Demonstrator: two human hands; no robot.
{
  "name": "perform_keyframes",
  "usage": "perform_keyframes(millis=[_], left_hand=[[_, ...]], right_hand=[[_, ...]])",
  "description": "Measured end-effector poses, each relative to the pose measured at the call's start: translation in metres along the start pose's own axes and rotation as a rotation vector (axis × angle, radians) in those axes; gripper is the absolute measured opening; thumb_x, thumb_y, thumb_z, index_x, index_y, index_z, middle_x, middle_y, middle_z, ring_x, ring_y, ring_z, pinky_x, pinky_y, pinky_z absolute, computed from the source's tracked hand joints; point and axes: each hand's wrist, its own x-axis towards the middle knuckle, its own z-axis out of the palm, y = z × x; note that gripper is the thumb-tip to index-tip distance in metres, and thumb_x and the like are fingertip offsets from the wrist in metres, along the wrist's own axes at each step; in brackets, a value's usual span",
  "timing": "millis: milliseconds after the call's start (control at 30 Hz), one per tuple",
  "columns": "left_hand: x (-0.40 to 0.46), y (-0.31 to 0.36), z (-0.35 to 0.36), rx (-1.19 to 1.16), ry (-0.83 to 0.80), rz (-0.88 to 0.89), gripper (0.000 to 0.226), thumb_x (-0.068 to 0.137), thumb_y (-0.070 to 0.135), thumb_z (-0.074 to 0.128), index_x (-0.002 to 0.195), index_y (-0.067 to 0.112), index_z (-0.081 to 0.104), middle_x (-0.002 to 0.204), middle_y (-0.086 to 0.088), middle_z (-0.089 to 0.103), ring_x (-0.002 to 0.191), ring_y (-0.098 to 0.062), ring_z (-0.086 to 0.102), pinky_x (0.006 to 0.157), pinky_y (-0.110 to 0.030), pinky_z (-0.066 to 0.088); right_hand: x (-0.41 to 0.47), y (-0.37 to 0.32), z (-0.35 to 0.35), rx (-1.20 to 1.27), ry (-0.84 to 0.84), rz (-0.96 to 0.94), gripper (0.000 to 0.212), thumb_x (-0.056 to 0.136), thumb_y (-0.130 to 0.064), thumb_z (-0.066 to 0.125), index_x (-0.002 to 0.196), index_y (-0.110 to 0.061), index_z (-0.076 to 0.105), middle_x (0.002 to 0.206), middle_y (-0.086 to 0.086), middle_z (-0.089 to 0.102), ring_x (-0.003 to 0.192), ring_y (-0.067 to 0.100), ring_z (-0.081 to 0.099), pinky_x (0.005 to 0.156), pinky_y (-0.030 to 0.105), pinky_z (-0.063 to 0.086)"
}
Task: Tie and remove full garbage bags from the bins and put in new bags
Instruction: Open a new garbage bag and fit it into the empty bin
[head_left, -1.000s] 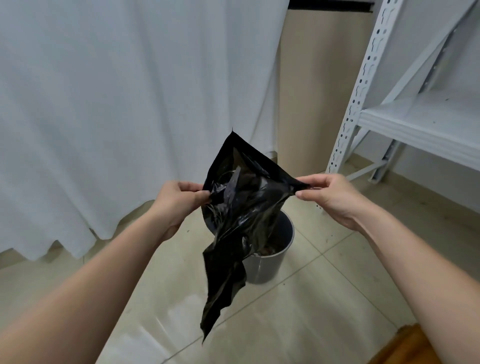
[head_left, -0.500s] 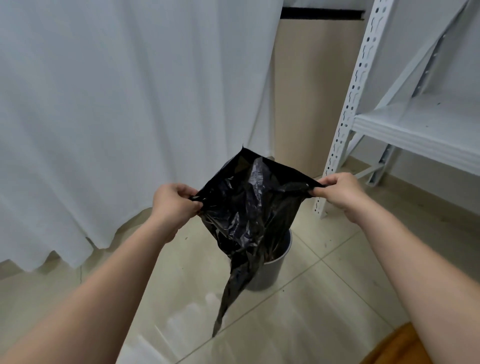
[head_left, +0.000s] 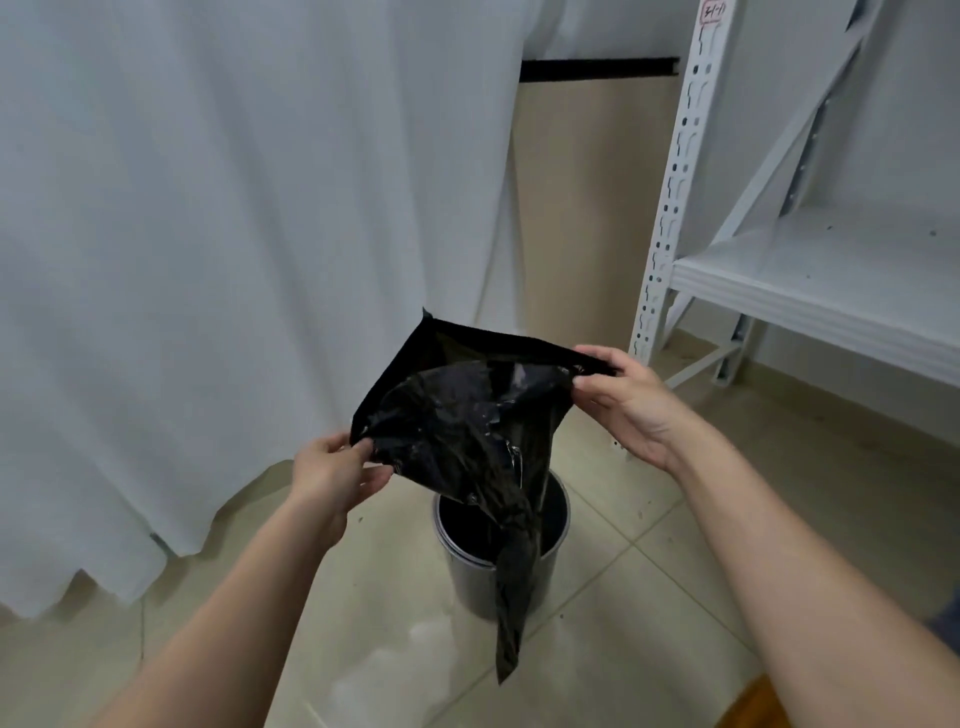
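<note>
Nearest the camera, two bare forearms reached forward from the bottom corners, and at about 5 o'clock a sliver of orange-brown wooden surface (head_left: 748, 709) showed at the lower edge. The left hand (head_left: 332, 475), at about 9 o'clock from the frame's centre, pinched the near left corner of a thin, glossy black plastic garbage bag (head_left: 457, 415) between thumb and curled fingers. The right hand (head_left: 631, 405), at about 3 o'clock, pinched the bag's right rim with thumb and forefinger, the remaining fingers loosely bent beneath. Between the two hands the bag's mouth was spread into a wide opening, its far corner raised towards 12 o'clock, while its crumpled body narrowed into a long tail hanging down towards 6 o'clock. That tail passed in front of a small round grey metal waste bin (head_left: 467, 577) standing on the glossy beige tiled floor (head_left: 649, 597) just below the bag; its dark interior was partly hidden by the plastic. Farther off, at 9 to 12 o'clock, hung a white fabric curtain (head_left: 234, 234) reaching nearly to the floor. At 1 o'clock stood a beige wall panel (head_left: 587, 208), and at 2 to 3 o'clock a white perforated metal shelving rack (head_left: 670, 208).
</note>
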Motion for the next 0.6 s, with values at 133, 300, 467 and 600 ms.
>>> perform_keyframes(millis=[133, 300, 467, 600], left_hand=[[-0.005, 0.003, -0.002, -0.020, 0.071, 0.070, 0.025, 0.095, -0.009, 0.042, 0.100, 0.016, 0.042, 0.085, -0.018, 0.066, 0.053, -0.023, 0.066, 0.046, -0.022, 0.055], [-0.017, 0.012, 0.004, -0.030, -0.067, 0.132, 0.032, 0.093, -0.012, 0.030, 0.081, 0.013, 0.046, 0.090, -0.020, 0.066, 0.054, -0.019, 0.067, 0.051, -0.022, 0.055], [-0.014, 0.019, 0.008, -0.043, -0.150, 0.155, 0.014, 0.094, 0.022, 0.060, 0.099, 0.011, 0.067, 0.100, -0.007, 0.070, 0.081, -0.018, 0.069, 0.065, -0.029, 0.057], [-0.008, 0.024, 0.011, -0.047, -0.156, 0.161, 0.051, 0.073, 0.045, 0.080, 0.111, 0.017, 0.062, 0.113, -0.003, 0.068, 0.102, -0.019, 0.067, 0.076, -0.036, 0.058]], right_hand=[[-0.002, -0.001, 0.002, 0.061, -0.084, -0.072, 0.059, 0.068, -0.014, 0.080, 0.122, -0.025, 0.056, 0.119, 0.013, 0.061, 0.097, 0.016, 0.070, 0.079, 0.020, 0.054], [-0.004, 0.006, 0.002, -0.248, 0.068, -0.202, 0.043, 0.078, 0.000, 0.075, 0.104, -0.032, 0.061, 0.104, 0.009, 0.063, 0.089, 0.016, 0.065, 0.079, 0.024, 0.054], [0.002, 0.010, 0.007, -0.419, 0.148, -0.275, 0.033, 0.077, 0.009, 0.071, 0.082, -0.022, 0.061, 0.084, 0.001, 0.065, 0.070, 0.004, 0.060, 0.062, 0.011, 0.049], [0.009, 0.013, 0.010, -0.449, 0.190, -0.320, 0.035, 0.076, 0.013, 0.070, 0.076, -0.021, 0.063, 0.082, -0.001, 0.066, 0.071, 0.003, 0.060, 0.065, 0.009, 0.049]])
